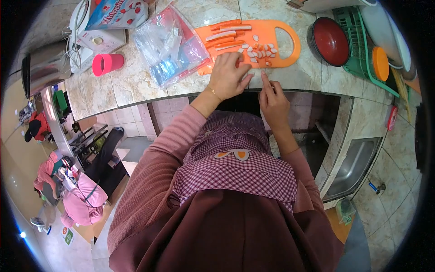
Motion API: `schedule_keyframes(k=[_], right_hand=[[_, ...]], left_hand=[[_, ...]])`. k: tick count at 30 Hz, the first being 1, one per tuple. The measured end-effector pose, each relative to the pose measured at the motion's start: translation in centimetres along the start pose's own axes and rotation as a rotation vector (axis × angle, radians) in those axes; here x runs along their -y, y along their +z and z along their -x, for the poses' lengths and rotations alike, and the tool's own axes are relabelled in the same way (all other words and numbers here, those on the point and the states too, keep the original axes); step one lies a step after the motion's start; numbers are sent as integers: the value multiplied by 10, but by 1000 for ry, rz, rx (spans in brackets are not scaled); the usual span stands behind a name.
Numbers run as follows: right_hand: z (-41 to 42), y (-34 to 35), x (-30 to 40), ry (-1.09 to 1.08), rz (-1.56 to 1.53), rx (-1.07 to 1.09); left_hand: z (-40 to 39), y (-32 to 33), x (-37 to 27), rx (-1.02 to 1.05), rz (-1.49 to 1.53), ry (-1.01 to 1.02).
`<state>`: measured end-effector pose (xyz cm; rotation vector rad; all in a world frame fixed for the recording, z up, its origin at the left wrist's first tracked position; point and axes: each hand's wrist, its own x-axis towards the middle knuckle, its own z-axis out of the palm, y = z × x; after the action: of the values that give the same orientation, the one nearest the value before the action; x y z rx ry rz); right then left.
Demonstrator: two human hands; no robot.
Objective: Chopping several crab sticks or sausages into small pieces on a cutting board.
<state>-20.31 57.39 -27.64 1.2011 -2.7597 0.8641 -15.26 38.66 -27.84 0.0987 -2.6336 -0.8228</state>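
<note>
An orange plastic cutting board lies on the counter before me. Several whole crab sticks, orange and white, are at its left. Short cut pieces of crab stick are scattered on its right half. My left hand is over the board's near edge with fingers curled down; what is under the fingertips is hidden. My right hand grips a knife, index finger stretched forward along it. Only a thin sliver of blade shows, pointing at the cut pieces, and the handle is hidden in the hand.
Left of the board lie clear plastic packaging and a pink cup, near a white appliance and a whipping cream bag. At right stand a dark red bowl and green rack. Other people are at far left.
</note>
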Motion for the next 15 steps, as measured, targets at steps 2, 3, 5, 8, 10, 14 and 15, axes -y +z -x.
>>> schedule_keyframes(k=[2, 3, 5, 8, 10, 14, 15], right_hand=[[1, -1, -2, 11, -9, 7], [1, -1, -3, 10, -9, 6], [0, -1, -3, -3, 2, -1], [-2, 0, -6, 7, 7, -22], [-4, 0, -7, 10, 1, -26], [-7, 0, -6, 25, -12, -18], [-8, 0, -5, 26, -13, -17]], left_hand=[[4, 4, 0, 67, -23, 34], [5, 8, 1, 57, -71, 52], [5, 10, 3, 49, -118, 71], [5, 9, 4, 97, -127, 154], [5, 8, 2, 110, -100, 127], [5, 9, 3, 136, -115, 87], [4, 9, 2, 152, -116, 71]])
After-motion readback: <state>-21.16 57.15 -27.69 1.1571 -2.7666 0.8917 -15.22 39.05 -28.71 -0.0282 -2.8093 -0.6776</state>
